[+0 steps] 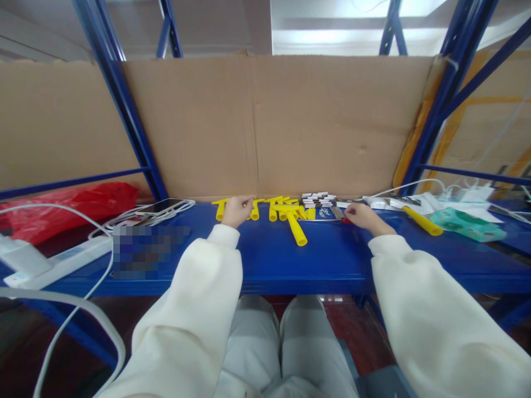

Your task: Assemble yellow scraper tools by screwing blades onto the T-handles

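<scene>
My left hand is over the row of yellow T-shaped pieces at the back of the blue shelf, its fingers pinched together at a small yellow piece. My right hand has its fingers curled at a small red item, beside a blue-and-white card. Between the hands, several yellow pieces lie in a pile, and one yellow tube points toward me. Small white-and-black pieces are stacked behind the card.
At left are a red plastic bag, a white power strip and cables. At right lie a yellow tube, a green packet and white wrappers. Cardboard stands behind, between blue posts.
</scene>
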Available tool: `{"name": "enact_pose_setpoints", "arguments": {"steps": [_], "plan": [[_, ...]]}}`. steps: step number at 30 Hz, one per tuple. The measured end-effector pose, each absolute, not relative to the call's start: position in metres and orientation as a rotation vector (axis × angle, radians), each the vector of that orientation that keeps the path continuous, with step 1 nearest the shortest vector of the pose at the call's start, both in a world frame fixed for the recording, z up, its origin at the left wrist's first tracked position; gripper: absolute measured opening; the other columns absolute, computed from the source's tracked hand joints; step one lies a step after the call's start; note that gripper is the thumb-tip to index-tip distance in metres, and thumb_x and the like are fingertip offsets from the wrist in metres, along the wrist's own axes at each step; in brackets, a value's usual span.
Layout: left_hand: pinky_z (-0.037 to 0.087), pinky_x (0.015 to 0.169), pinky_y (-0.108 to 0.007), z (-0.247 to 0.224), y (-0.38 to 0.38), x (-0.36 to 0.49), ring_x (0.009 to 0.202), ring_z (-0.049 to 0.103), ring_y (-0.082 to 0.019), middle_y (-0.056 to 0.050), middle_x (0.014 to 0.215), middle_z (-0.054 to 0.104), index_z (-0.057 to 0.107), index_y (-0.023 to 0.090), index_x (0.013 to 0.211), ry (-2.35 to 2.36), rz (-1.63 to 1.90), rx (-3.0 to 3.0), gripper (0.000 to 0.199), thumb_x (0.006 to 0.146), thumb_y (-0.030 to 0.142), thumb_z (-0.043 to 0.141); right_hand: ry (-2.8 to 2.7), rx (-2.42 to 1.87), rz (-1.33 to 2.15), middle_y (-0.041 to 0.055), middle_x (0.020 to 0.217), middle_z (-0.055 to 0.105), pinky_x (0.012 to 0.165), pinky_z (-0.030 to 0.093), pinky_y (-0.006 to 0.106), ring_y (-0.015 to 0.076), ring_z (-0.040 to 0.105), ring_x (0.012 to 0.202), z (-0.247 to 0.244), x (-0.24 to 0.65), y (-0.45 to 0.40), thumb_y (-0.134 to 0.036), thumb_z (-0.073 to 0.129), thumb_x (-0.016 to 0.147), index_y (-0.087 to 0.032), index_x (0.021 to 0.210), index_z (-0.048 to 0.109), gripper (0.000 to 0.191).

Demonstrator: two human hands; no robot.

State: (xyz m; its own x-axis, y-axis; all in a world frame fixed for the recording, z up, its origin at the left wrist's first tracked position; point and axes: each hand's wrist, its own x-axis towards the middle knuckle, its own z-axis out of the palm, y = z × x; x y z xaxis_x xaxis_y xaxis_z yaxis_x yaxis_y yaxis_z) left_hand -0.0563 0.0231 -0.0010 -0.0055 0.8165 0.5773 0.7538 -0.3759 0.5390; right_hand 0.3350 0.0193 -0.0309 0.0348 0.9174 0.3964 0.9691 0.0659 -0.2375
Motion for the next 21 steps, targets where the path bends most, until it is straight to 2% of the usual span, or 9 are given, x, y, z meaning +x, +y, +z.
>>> {"name": "enact_pose_setpoints", "arguments": {"steps": [2, 5, 8, 13, 21], "plan": [[0.056, 0.077, -0.026, -0.003, 0.024, -0.059, 0.078, 0.073, -0.018, -0.006, 0.083, 0.078, 0.078, 0.016, 0.104, 1.788, 1.351, 2.137, 0.033, 0.085, 0.022, 0.052, -1.849, -1.832, -0.123, 0.0081, 0.087, 0.076, 0.078, 0.051, 0.026, 0.0207, 0.069, 0.082, -0.029, 0.337, 0.020, -0.014, 0.054, 0.078, -0.018, 0.076, 0.071, 0.018], [0.053, 0.070, -0.025, -0.005, 0.026, -0.063, 0.078, 0.073, -0.021, -0.008, 0.077, 0.077, 0.079, 0.016, 0.084, 1.918, 1.347, 2.088, 0.030, 0.085, 0.027, 0.051, -1.725, -1.788, -0.063, 0.0081, 0.086, 0.076, 0.080, 0.052, 0.028, 0.0214, 0.069, 0.082, -0.027, 0.339, 0.022, -0.015, 0.055, 0.077, -0.017, 0.076, 0.072, 0.017], [0.050, 0.064, -0.024, -0.007, 0.028, -0.065, 0.075, 0.072, -0.022, -0.008, 0.069, 0.074, 0.075, 0.017, 0.071, 1.972, 1.372, 2.037, 0.031, 0.084, 0.031, 0.050, -1.558, -1.737, 0.066, 0.0084, 0.085, 0.076, 0.077, 0.053, 0.030, 0.0218, 0.069, 0.082, -0.023, 0.337, 0.024, -0.019, 0.057, 0.077, -0.015, 0.082, 0.074, 0.018], [0.047, 0.061, -0.025, -0.008, 0.028, -0.064, 0.070, 0.070, -0.022, -0.007, 0.059, 0.069, 0.070, 0.018, 0.061, 2.015, 1.384, 2.028, 0.033, 0.084, 0.032, 0.049, -1.338, -1.710, 0.211, 0.0103, 0.083, 0.074, 0.069, 0.053, 0.030, 0.0213, 0.068, 0.078, -0.014, 0.336, 0.027, -0.018, 0.057, 0.075, -0.011, 0.095, 0.074, 0.028], [0.046, 0.061, -0.025, -0.005, 0.023, -0.061, 0.067, 0.069, -0.021, -0.006, 0.059, 0.068, 0.064, 0.019, 0.056, 2.029, 1.372, 2.020, 0.033, 0.084, 0.030, 0.049, -1.256, -2.083, 0.055, 0.0133, 0.078, 0.070, 0.068, 0.048, 0.030, 0.0240, 0.066, 0.080, 0.007, 0.371, 0.034, -0.020, 0.062, 0.078, -0.009, 0.081, 0.073, 0.016]]}}
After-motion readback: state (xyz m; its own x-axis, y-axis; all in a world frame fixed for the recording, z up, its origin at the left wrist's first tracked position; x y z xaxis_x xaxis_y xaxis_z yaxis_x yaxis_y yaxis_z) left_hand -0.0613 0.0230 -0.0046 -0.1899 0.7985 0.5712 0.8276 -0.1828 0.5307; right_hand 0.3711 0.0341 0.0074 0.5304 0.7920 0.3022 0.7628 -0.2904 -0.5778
